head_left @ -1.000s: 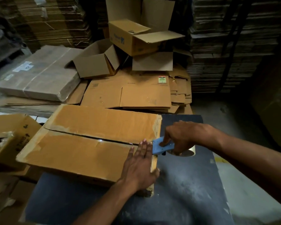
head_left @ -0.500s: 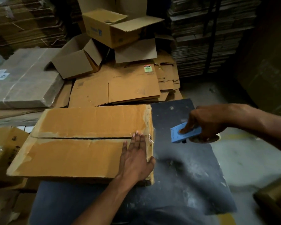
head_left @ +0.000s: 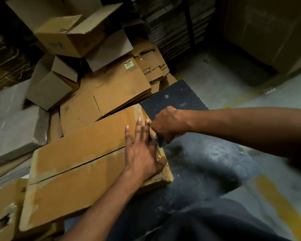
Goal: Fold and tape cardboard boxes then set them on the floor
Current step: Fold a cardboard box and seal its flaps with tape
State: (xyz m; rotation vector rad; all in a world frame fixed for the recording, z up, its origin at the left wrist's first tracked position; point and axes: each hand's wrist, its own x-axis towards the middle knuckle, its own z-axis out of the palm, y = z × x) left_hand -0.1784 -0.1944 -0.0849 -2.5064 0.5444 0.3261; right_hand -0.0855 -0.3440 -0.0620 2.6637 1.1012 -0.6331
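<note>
Right hand (head_left: 170,125) has come back from out over the bench (head_left: 207,153) to the box's end edge, and the blue tape dispenser (head_left: 162,143) it grips now sits tight against the box (head_left: 80,164) just beside the left fingertips; the view has also tilted. Left hand (head_left: 142,153) lies flat with straight fingers spread on the top flap near the right end, thumb hooked over the edge, pressing down. The box lies on the dark bench, flaps closed, and its centre seam (head_left: 76,168) looks open along most of its length. Dispenser mostly hidden behind the hands, so can't tell if tape is stuck down. Risks, as a judgement: flaps spring up if the left hand lifts early; tape starts off-seam or wrinkles; cutter blade close to left fingers, nick possible; box overhangs the bench's left side, a hard pull could slide it toward the loose cardboard pile (head_left: 111,91).
</note>
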